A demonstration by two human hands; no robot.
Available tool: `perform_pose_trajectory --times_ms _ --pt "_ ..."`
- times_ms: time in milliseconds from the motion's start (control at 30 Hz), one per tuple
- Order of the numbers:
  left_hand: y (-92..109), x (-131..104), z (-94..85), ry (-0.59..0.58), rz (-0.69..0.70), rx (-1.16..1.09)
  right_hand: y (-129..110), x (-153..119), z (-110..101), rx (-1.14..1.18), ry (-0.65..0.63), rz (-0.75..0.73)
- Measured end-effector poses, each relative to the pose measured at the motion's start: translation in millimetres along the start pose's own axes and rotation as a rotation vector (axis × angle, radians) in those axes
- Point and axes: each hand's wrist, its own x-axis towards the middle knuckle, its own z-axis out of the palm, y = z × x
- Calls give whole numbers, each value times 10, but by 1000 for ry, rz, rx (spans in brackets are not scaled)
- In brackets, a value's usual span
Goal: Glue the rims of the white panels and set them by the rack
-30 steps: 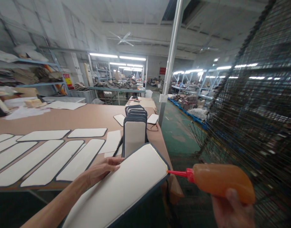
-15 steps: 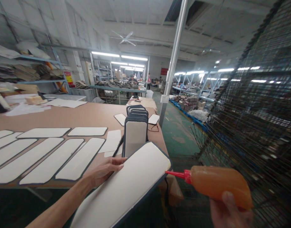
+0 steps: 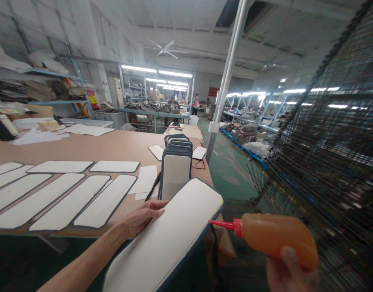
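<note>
My left hand (image 3: 145,217) grips the left edge of a long white panel (image 3: 174,231) with rounded corners and a dark rim. The panel is held tilted in front of the table, and its lower end runs out of view. In my right hand (image 3: 291,267) is a squeeze bottle (image 3: 274,237) of amber liquid, lying on its side. Its red nozzle (image 3: 224,224) points left, with the tip at the panel's right edge; whether it touches, I cannot tell. A thin yellowish line shows at the panel's upper right corner.
Several similar dark-rimmed panels (image 3: 57,198) lie in rows on the brown table (image 3: 119,142). A stack of panels (image 3: 175,172) stands upright behind the held one. A metal post (image 3: 224,81) rises past the table's right edge, and dark mesh (image 3: 332,134) stands on the right.
The nozzle has slid down along the panel's right edge, away from the corner. The panel has shifted slightly right in view. Both hands keep their holds.
</note>
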Motion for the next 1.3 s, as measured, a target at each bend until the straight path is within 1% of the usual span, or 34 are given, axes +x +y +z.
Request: perform_pose_trajectory --times_ms 133,333,500,767,833,933,1033,1100,1167,1300 --pt "-6 24 19 2 8 -11 -56 -8 39 51 -35 -9" --pt "11 27 75 47 -17 -30 -132 -50 107 166 32 97" --pt "27 34 108 78 -21 -24 -159 -68 129 225 4 96" --pt "86 37 177 142 -53 -63 -92 -121 102 144 -61 76" --pt "95 49 195 170 -59 -72 -85 -130 95 129 -74 92" --pt "101 75 214 213 -60 -67 -98 -148 101 156 -58 137" --pt "104 112 217 216 -51 -57 -98 -162 103 194 -49 196" --pt "113 137 217 217 -43 -49 -80 -164 92 189 -39 207" --pt "133 159 223 220 -43 -39 -51 -164 73 158 -39 188" --pt "188 196 265 227 -43 -8 28 -177 27 35 -86 56"
